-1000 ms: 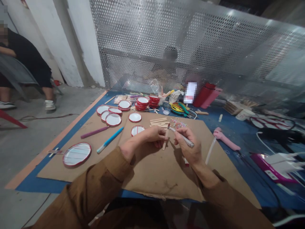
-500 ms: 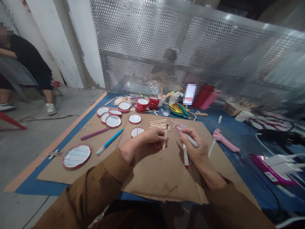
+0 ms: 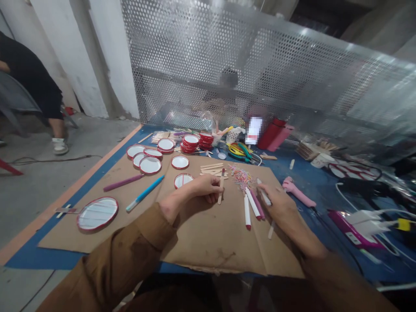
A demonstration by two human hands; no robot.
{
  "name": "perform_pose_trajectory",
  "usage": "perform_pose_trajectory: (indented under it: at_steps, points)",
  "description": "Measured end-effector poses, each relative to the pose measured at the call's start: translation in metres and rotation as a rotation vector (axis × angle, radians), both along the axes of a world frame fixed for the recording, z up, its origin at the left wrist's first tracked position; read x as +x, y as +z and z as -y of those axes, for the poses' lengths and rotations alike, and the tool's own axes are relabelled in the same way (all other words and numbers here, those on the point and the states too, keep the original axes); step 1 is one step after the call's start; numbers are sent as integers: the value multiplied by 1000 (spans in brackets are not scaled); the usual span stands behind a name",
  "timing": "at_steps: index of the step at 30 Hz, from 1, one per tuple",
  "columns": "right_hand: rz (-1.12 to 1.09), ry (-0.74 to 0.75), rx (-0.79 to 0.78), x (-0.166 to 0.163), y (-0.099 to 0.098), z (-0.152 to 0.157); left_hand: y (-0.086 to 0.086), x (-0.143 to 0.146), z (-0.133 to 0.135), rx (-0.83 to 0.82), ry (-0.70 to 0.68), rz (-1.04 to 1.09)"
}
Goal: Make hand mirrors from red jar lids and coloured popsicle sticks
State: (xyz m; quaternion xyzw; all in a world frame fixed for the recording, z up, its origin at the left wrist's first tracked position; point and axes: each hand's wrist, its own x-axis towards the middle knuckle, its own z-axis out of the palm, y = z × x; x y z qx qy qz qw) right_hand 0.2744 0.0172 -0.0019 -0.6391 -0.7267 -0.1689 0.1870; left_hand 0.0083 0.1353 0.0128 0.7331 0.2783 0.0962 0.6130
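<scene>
My left hand [image 3: 208, 187] pinches a craft stick [image 3: 221, 187] upright above the cardboard, its top end coloured dark red. To the right, my right hand [image 3: 279, 206] is closed around a pale grey-white marker [image 3: 264, 195], low over the cardboard. Beside it lie two white markers with red ends, one of them the nearer white marker [image 3: 247, 212], and a purple marker [image 3: 256, 203]. A heap of thin multicoloured strips [image 3: 240, 175] is just beyond them. Several plain craft sticks [image 3: 212, 167] rest behind my left hand.
The cardboard sheet [image 3: 208, 242] covers the blue table. Left are red-rimmed round discs [image 3: 150, 165], a striped disc with a stick handle [image 3: 98, 213] and a blue pen [image 3: 144, 193]. Right are a pink glue gun [image 3: 298, 193] and a purple power strip [image 3: 354, 229]. Yellow-green pliers [image 3: 240, 151] lie behind.
My right hand has moved right, away from the craft stick, with the marker in it, uncovering other markers and the strips. My left hand keeps its hold on the stick. The view has shifted slightly.
</scene>
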Motion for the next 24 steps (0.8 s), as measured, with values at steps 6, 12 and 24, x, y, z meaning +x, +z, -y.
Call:
perform_pose_trajectory:
  at_steps: [6, 12, 24]
  points:
    - [247, 105, -129, 21, -4, -7, 3, -2, 0, 22, -27, -14]
    - [301, 87, -137, 15, 3, -5, 2, -5, 0, 14, -62, 30]
    - [477, 119, -139, -10, 21, 10, 0, -3, 1, 20, -35, 28]
